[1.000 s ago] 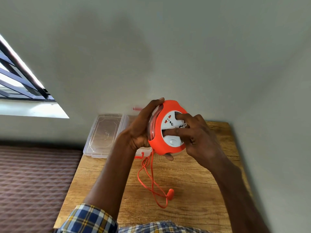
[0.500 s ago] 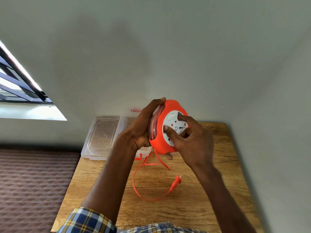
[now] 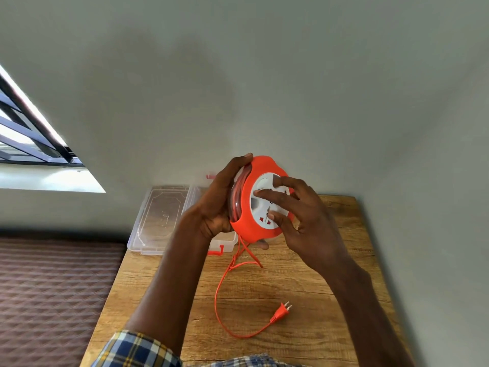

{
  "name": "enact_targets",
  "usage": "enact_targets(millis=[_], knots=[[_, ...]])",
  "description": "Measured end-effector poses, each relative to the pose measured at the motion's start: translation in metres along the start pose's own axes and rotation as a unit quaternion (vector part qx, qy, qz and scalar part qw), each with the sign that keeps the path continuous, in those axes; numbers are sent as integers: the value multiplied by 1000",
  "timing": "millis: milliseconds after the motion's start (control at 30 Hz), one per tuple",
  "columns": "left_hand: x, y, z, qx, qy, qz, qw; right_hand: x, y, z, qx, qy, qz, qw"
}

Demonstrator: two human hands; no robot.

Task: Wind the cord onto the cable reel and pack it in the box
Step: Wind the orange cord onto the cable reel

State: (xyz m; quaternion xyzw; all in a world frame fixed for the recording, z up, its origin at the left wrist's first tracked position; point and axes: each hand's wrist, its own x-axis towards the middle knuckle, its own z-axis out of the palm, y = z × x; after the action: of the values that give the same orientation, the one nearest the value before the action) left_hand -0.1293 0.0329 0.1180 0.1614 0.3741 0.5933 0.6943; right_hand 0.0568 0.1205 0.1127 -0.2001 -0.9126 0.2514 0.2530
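Note:
I hold an orange cable reel (image 3: 248, 207) with a white socket face upright above the wooden table (image 3: 304, 282). My left hand (image 3: 217, 205) grips its back and rim, thumb on top. My right hand (image 3: 299, 221) has its fingertips on the white centre disc. The orange cord (image 3: 219, 287) hangs from the reel's bottom, loops over the table and ends in a two-pin plug (image 3: 282, 311) lying flat. A clear plastic box (image 3: 222, 242) with orange latches stands behind my left hand, mostly hidden, its lid (image 3: 162, 215) swung open to the left.
The table sits in a corner, with grey walls behind and to the right. A brown quilted surface (image 3: 53, 295) lies beside the table's left edge. A barred window (image 3: 29, 133) is at the upper left.
The white disc has turned under my right fingers. The loose cord has shortened and its loop shifted. The plug has slid to the right on the table.

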Motion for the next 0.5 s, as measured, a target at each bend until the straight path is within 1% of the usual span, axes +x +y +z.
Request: enact_targets(millis=[133, 200, 267, 433, 500], knots=[[-2, -2, -6, 2, -11, -14, 1000, 4, 0, -8, -47, -64, -17, 997], [-2, 0, -5, 13, -4, -11, 1000, 4, -1, -10, -38, -91, -23, 995], [-2, 0, -3, 12, 13, -2, 1000, 3, -2, -10, -3, -102, -12, 995], [1, -1, -5, 14, 18, 4, 1000, 2, 2, -6, 17, -44, 5, 999], [1, -2, -5, 18, 12, 0, 1000, 3, 6, -7, 17, -43, 7, 999]])
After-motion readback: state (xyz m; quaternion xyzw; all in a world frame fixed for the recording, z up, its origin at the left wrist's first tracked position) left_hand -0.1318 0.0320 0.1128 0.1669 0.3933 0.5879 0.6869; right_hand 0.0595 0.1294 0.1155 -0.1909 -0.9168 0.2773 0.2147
